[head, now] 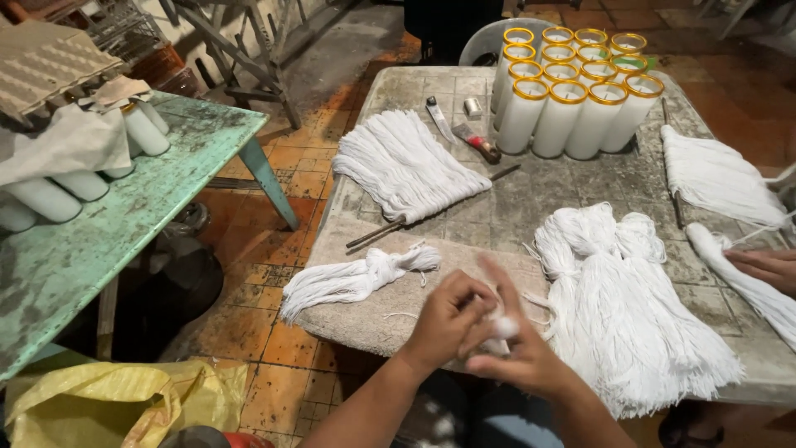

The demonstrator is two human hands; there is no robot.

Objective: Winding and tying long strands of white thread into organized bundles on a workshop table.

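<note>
Head view: the left hand (446, 319) and right hand (521, 353) meet over the near edge of a grey stone table (564, 199), both closed around a small wad of white string (498, 330) pinched between the fingers of the two hands. The table is worn and stained, and it stands on an orange tiled floor (286, 249).

Left of the hands on the table lies a knotted bundle (352, 278) of string; right of them, a big heap of tied bundles (618, 307). Farther back on the table lie a flat fan of strings (402, 162) on a stick and a cluster of white candles (572, 91) with yellow rims. Another person's hand (767, 267) rests at the table's right edge. A green table (141, 216) stands off to the left.
</note>
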